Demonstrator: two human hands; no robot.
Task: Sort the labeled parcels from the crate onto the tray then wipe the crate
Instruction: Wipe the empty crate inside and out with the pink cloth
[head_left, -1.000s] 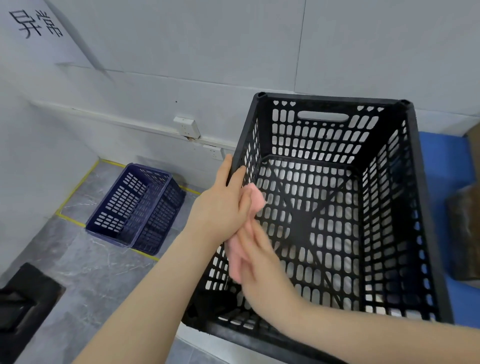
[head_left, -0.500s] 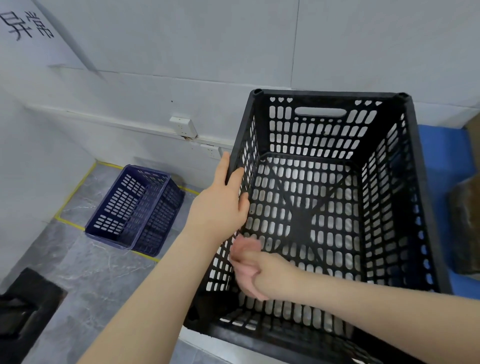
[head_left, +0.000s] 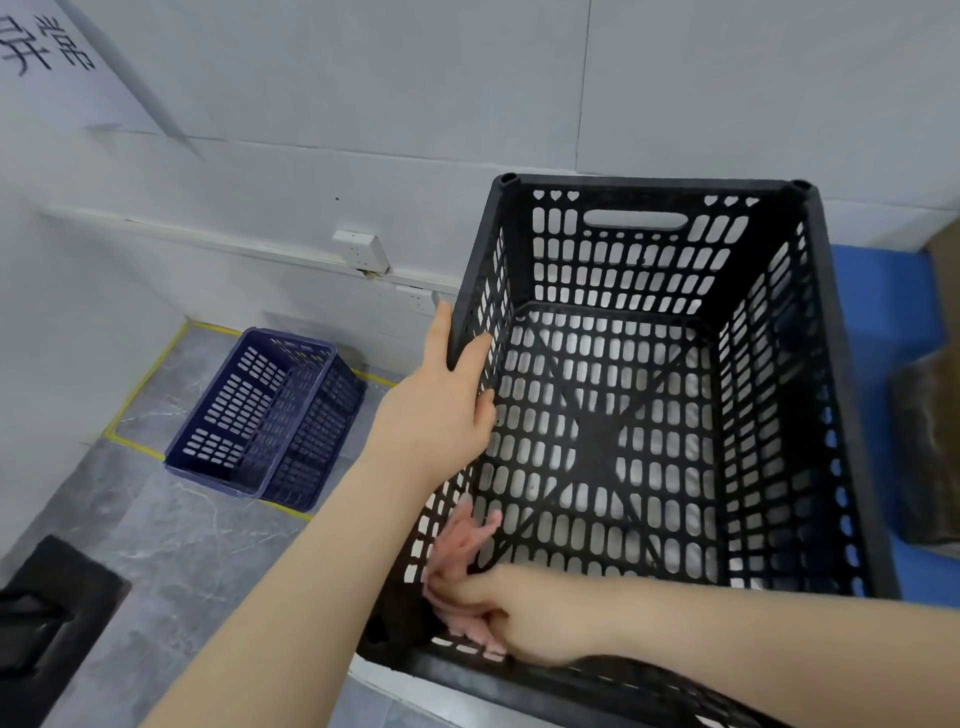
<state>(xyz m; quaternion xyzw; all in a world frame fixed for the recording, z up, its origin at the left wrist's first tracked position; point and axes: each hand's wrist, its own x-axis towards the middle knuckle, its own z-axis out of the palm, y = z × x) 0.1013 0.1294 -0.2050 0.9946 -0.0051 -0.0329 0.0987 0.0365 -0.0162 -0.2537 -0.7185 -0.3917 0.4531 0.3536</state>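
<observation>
You are on the wiping step; the crate (head_left: 649, 183) stands in front of you with nothing in it, its open top facing you, beside a blue surface (head_left: 878, 312) on your right. A brown wrapped thing (head_left: 930, 452), likely a parcel, lies at the right edge there, too dim to be sure.

Your left hand (head_left: 441, 415) is clamped over the rim of the left wall, thumb outside and fingers inside; your right hand (head_left: 524, 618) is bunched around the pink cloth (head_left: 462, 545), pressing it low on the inside of that same wall, close to the near left corner.

To do this well, keep the left grip firm so the crate does not slide under the rubbing; spread the cloth flatter against the slats, since a tight wad will likely skip the bars between the holes; work each wall in overlapping passes, then the crossed ribs of the floor; mind the corners, where dirt probably collects.

Compared with a second ago, the cloth has travelled down; it was then high on the left wall, just under your left hand, with your right fingers pointing up and laid flat; half a second ago it was partway down; now it sits near the bottom. Your left hand has not shifted on the rim. The blue basket (head_left: 265, 415) on the floor is where it was.
</observation>
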